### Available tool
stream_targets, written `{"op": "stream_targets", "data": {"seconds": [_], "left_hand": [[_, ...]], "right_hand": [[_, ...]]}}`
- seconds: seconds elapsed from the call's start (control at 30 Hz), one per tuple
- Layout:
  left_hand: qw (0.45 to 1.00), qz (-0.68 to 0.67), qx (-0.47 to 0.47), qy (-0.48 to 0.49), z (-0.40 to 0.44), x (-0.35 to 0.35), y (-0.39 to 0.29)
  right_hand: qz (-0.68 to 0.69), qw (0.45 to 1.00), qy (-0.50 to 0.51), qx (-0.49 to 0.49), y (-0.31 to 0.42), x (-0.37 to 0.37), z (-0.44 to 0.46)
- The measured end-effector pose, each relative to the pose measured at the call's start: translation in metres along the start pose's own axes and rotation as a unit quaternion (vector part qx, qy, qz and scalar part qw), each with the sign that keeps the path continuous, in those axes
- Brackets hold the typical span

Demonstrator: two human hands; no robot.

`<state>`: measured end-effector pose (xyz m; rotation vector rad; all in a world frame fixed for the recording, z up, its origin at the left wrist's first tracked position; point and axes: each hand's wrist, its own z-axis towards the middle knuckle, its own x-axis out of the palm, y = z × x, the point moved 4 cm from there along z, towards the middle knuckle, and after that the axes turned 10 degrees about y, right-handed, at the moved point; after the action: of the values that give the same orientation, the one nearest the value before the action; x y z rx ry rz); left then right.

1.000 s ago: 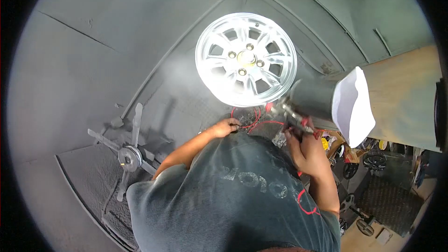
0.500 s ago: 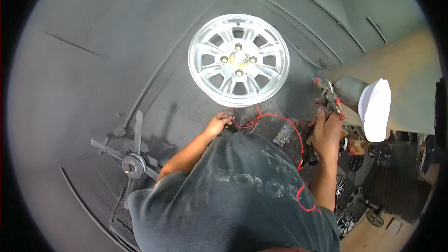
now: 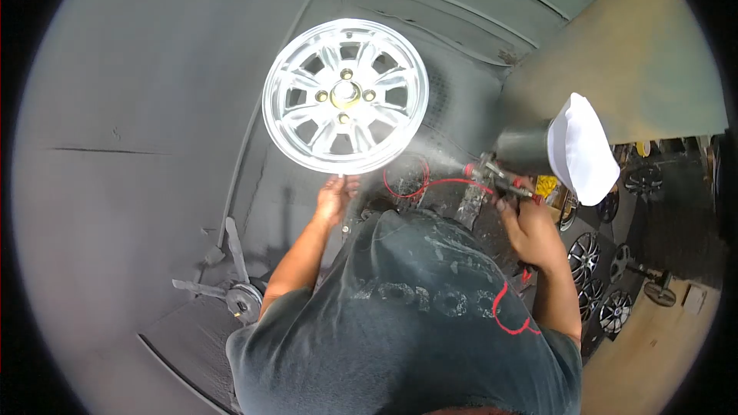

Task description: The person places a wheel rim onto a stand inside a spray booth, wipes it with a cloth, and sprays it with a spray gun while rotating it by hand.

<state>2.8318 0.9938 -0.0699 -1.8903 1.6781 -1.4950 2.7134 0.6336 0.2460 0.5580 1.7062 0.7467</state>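
Note:
A bright silver alloy wheel (image 3: 298, 141) hangs or stands face-on ahead of me, with a yellowish centre and several lug holes; its support is hidden. My left hand (image 3: 332, 200) is just below its lower edge, fingers apart and fingertips at the rim; whether they touch it I cannot tell. In my right hand (image 3: 530, 230) is a spray gun (image 3: 492, 173), gripped with its nozzle towards the wheel. Pale mist spreads from the nozzle. The gun's grey cup (image 3: 523, 150) lies sideways, with a white cover (image 3: 580, 157) over its end.
A red air hose (image 3: 406, 194) loops in front of my body. At left a bladed metal stand (image 3: 244, 301) sits near the grey wall. A tan panel (image 3: 615, 69) rises at right. Several more wheels (image 3: 584, 255) lie on the floor behind it.
The spray gun has swung left and lower, nearer the wheel, and mist now comes out. My left hand has moved up to the wheel's lower edge, its fingers opening. The view has turned slightly.

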Motion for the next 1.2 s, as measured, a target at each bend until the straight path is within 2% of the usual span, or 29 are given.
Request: {"op": "stream_targets", "data": {"seconds": [0.13,0.17,0.23,0.27,0.33,0.4,0.43,0.47,0.5,0.57,0.6,0.67,0.7,0.73,0.77,0.8,0.83,0.9,0.93,1.0,1.03,1.07,1.1,1.13,1.2], "left_hand": [[0.993,0.107,0.030,-0.033,0.019,-0.093,-0.043],[0.993,0.112,0.029,-0.034,0.026,-0.087,-0.056],[0.974,-0.058,0.117,-0.186,0.027,-0.074,-0.091],[0.973,-0.057,0.119,-0.188,0.026,-0.064,-0.098],[0.970,0.040,0.099,-0.220,0.025,-0.050,-0.103],[0.974,0.058,0.055,-0.211,0.026,-0.044,-0.088],[0.972,0.038,0.055,-0.226,0.022,-0.033,-0.086],[0.969,0.018,0.055,-0.241,0.016,-0.024,-0.084],[0.968,0.016,0.057,-0.246,0.012,-0.020,-0.081],[0.974,0.011,0.061,-0.218,0.007,-0.014,-0.075],[0.973,0.008,0.064,-0.220,0.005,-0.010,-0.071],[0.977,0.026,0.032,-0.211,-0.001,-0.005,-0.062],[0.980,0.052,0.023,-0.189,-0.003,-0.012,-0.051],[0.986,0.128,-0.019,-0.104,-0.011,-0.006,-0.038],[0.978,0.201,-0.055,-0.019,-0.020,-0.004,-0.027],[0.972,0.217,-0.085,0.034,-0.026,0.008,-0.018],[0.955,0.252,-0.123,0.100,-0.033,0.027,-0.015],[0.902,0.366,-0.060,0.221,-0.035,0.034,0.016],[0.843,0.457,-0.159,0.236,-0.036,0.032,0.027],[0.847,0.429,-0.193,0.248,-0.033,0.031,0.025],[0.849,0.426,-0.189,0.247,-0.033,0.039,0.011],[0.851,0.425,-0.205,0.228,-0.036,0.043,-0.003],[0.853,0.423,-0.222,0.208,-0.040,0.042,-0.011],[0.857,0.419,-0.221,0.205,-0.038,0.028,-0.003],[0.830,0.497,-0.189,0.165,-0.030,-0.015,0.022]], "right_hand": [[-0.040,0.994,-0.094,0.037,-0.009,-0.010,0.004],[-0.020,0.993,-0.119,0.017,-0.011,-0.012,0.007],[0.007,0.991,-0.128,0.035,-0.015,-0.013,0.008],[0.029,0.989,-0.134,0.052,-0.018,-0.014,0.009],[0.021,0.988,-0.153,0.023,-0.026,-0.006,0.009],[-0.028,0.981,-0.187,0.030,-0.036,0.001,0.005],[0.081,0.982,-0.109,0.131,-0.036,0.004,0.002],[0.081,0.983,-0.105,0.128,-0.027,0.001,-0.002],[0.112,0.983,-0.042,0.139,-0.020,0.003,-0.005],[0.185,0.970,0.064,0.147,-0.010,0.011,-0.010],[0.182,0.970,0.067,0.144,-0.007,0.012,-0.011],[0.101,0.994,0.040,0.010,0.010,0.009,-0.006],[0.065,0.998,0.010,-0.014,0.010,0.006,-0.001],[0.062,0.998,0.013,-0.018,0.002,0.002,0.005],[-0.027,1.000,-0.010,0.010,-0.008,-0.006,0.016],[-0.113,0.992,-0.035,0.044,-0.015,-0.012,0.025],[-0.105,0.991,-0.071,0.042,-0.007,-0.020,0.036],[-0.072,0.990,-0.115,0.035,0.007,-0.033,0.060],[-0.074,0.990,-0.113,0.032,0.015,-0.034,0.073],[-0.020,0.991,-0.129,0.016,0.040,-0.034,0.097],[-0.004,0.993,-0.115,-0.037,0.057,-0.032,0.104],[-0.008,0.993,-0.110,-0.039,0.064,-0.028,0.106],[-0.003,0.998,-0.046,-0.046,0.069,-0.019,0.105],[0.004,0.998,0.018,-0.052,0.074,-0.009,0.105],[-0.003,0.997,0.031,-0.065,0.097,-0.011,0.102]]}}
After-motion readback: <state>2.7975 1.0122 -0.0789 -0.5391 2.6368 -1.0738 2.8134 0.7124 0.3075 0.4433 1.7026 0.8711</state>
